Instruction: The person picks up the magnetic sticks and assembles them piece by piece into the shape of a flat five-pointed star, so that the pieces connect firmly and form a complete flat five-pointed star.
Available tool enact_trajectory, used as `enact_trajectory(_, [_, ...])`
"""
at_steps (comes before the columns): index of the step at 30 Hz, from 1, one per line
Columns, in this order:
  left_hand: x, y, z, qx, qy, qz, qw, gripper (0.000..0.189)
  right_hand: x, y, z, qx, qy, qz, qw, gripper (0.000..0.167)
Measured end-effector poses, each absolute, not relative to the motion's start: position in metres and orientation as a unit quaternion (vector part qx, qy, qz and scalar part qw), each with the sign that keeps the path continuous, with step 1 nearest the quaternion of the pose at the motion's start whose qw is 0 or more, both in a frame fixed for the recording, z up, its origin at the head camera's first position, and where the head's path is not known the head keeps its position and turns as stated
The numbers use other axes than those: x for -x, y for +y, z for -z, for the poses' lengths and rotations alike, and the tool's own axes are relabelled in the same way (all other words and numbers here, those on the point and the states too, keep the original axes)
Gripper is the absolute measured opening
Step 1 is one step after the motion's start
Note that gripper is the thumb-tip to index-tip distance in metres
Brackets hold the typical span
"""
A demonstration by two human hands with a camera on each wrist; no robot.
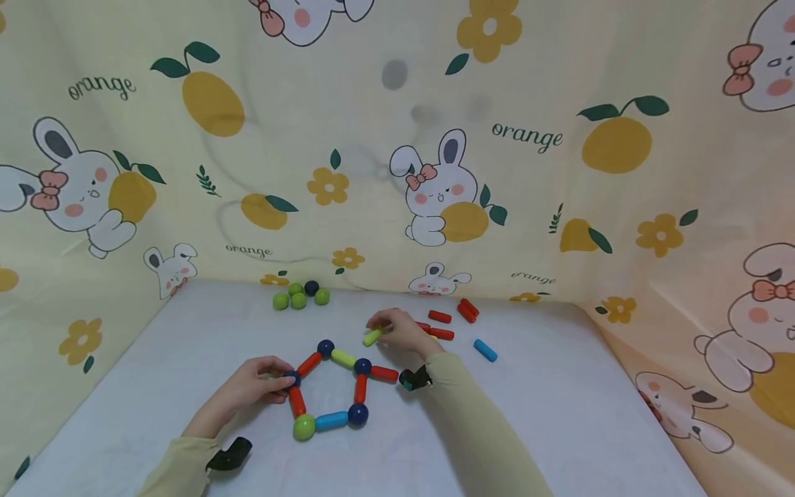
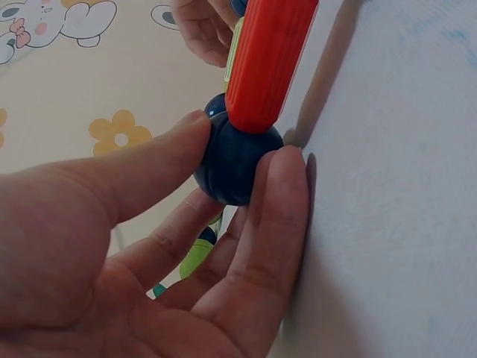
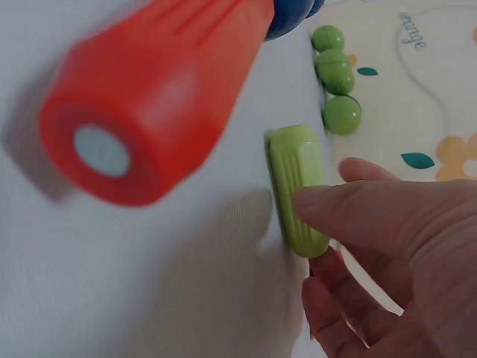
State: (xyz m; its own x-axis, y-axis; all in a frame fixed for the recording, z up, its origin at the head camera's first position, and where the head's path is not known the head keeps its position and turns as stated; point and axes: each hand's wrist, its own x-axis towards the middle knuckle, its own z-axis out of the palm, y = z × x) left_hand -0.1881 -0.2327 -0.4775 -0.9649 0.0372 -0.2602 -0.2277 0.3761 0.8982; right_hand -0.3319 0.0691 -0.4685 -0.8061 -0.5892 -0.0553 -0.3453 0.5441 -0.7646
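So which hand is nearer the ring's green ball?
The left hand, gripping a navy ball that a red stick joins to the green ball. The right hand, farther off, pinches a lime stick outside the ring.

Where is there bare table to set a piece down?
Widest: the right side of the table, beyond the loose blue rod. Also bare: left of the left hand, and the near strip in front of the ring, between left sleeve and right sleeve. Crowded: the loose red rods right of the right hand, and the green balls at the back.
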Motion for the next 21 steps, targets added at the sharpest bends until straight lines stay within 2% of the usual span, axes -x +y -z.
enact_trajectory(6, [0.186, -0.231, 0.477, 0.054, 0.822, -0.555, 0.117, 0.032, 0.328, 0.076, 0.473, 0.259, 0.877, 0.370, 0.162, 0.026])
enact_trajectory(11, [0.186, -0.231, 0.477, 0.053, 0.819, -0.558, 0.120, 0.032, 0.323, 0.087, 0.469, 0.247, 0.886, 0.371, 0.127, 0.024])
enact_trajectory(15, [0.186, -0.232, 0.477, 0.056, 0.819, -0.559, 0.119, 0.032, 0.308, 0.103, 0.459, 0.263, 0.876, 0.393, 0.096, 0.025])
enact_trajectory(21, [0.186, -0.232, 0.476, 0.056, 0.819, -0.558, 0.122, 0.033, 0.276, 0.128, 0.451, 0.305, 0.859, 0.403, 0.088, 0.026])
